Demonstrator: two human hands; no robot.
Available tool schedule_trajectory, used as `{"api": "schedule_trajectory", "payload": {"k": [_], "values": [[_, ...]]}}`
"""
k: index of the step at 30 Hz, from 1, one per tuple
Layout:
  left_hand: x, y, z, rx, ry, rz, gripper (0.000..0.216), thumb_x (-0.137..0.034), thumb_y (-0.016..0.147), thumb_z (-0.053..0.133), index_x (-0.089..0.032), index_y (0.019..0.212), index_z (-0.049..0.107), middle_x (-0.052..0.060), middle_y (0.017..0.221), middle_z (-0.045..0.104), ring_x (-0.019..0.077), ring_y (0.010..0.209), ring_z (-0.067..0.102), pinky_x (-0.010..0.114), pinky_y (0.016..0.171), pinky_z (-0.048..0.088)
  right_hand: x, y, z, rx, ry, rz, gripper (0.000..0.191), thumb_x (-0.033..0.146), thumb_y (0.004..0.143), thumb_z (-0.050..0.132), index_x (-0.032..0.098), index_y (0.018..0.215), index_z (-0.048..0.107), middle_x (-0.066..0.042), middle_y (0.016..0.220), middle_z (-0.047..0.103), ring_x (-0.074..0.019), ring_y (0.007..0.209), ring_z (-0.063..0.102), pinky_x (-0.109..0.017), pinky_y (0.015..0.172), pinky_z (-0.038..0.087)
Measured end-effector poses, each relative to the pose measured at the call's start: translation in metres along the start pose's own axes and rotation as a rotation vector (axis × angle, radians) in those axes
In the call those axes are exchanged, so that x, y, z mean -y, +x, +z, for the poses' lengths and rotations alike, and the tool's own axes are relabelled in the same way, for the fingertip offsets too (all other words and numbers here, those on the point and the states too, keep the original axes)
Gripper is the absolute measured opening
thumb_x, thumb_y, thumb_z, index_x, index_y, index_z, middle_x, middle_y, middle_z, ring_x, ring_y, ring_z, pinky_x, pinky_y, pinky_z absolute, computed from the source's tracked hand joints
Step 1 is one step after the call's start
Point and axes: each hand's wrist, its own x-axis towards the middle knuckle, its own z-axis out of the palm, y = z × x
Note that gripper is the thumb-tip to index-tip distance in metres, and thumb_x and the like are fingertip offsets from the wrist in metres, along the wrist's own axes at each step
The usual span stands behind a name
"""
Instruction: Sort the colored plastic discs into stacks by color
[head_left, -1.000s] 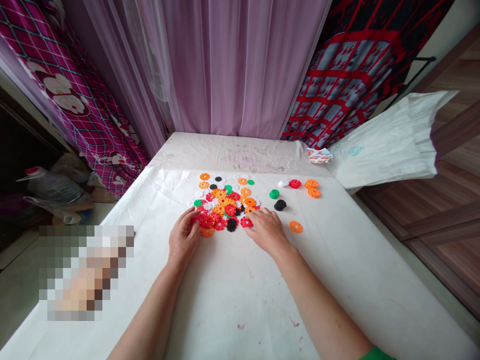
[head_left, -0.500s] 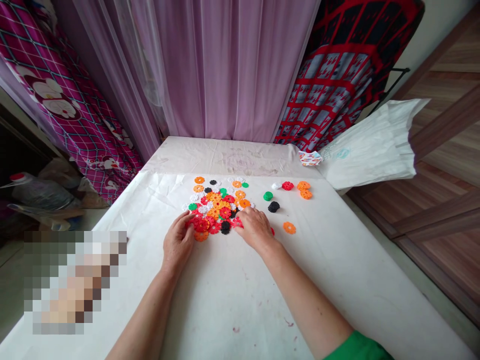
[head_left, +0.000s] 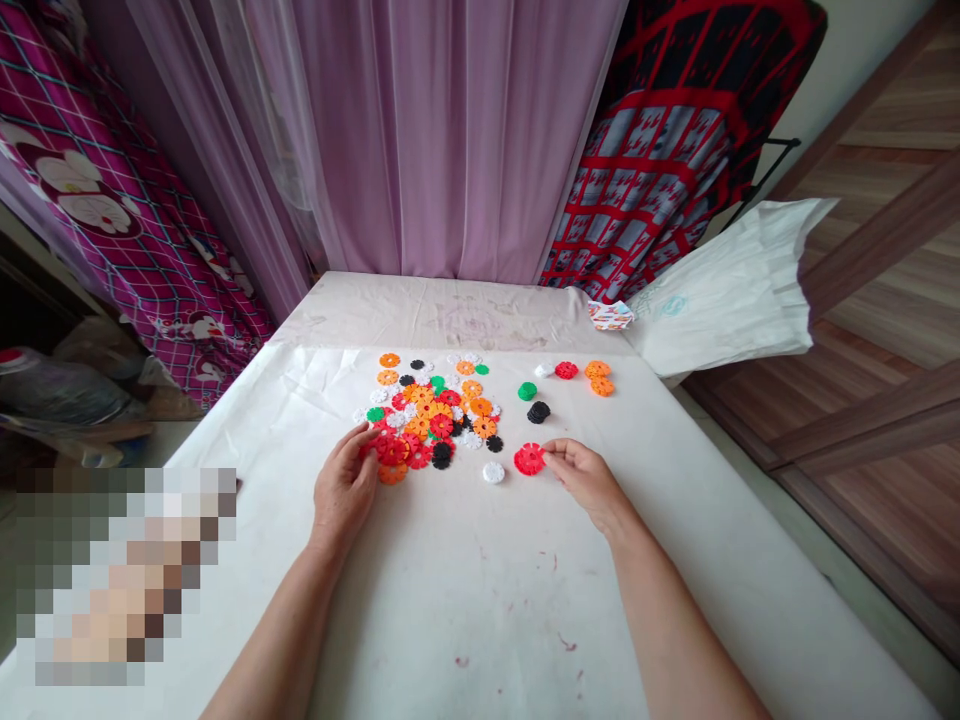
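A heap of several flat flower-shaped plastic discs (head_left: 431, 410) in red, orange, white, black and green lies on the white table (head_left: 465, 590). My left hand (head_left: 343, 485) rests at the heap's left near edge, fingers curled onto red discs. To the right of the heap, my right hand (head_left: 589, 475) pinches the edge of a red disc (head_left: 529, 459) that lies on the table. A white disc (head_left: 493, 472) lies just left of that red one.
Small sorted groups lie at the far right: a green stack (head_left: 527, 391), a black stack (head_left: 538, 411), red (head_left: 566, 370) and orange discs (head_left: 598, 377). Purple curtains (head_left: 450, 140) hang behind. A white bag (head_left: 727, 295) lies at the table's right edge.
My right hand has drawn back from the heap to the right, bringing a red disc out with it. An orange disc near the right hand is no longer in sight. The left hand has barely moved.
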Motion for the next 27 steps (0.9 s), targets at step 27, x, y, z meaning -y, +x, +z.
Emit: {"api": "schedule_trajectory", "payload": {"k": [27], "values": [[0.001, -0.001, 0.0, 0.003, -0.003, 0.004, 0.032, -0.036, 0.086, 0.049, -0.024, 0.108, 0.068, 0.008, 0.13, 0.063, 0.0229, 0.117, 0.06, 0.039, 0.1, 0.049, -0.004, -0.013, 0.026, -0.033, -0.823, -0.4, 0.026, 0.028, 0.083, 0.058, 0.026, 0.108, 0.066, -0.004, 0.11, 0.064, -0.015, 0.077, 0.061, -0.028, 0.068, 0.044]]}}
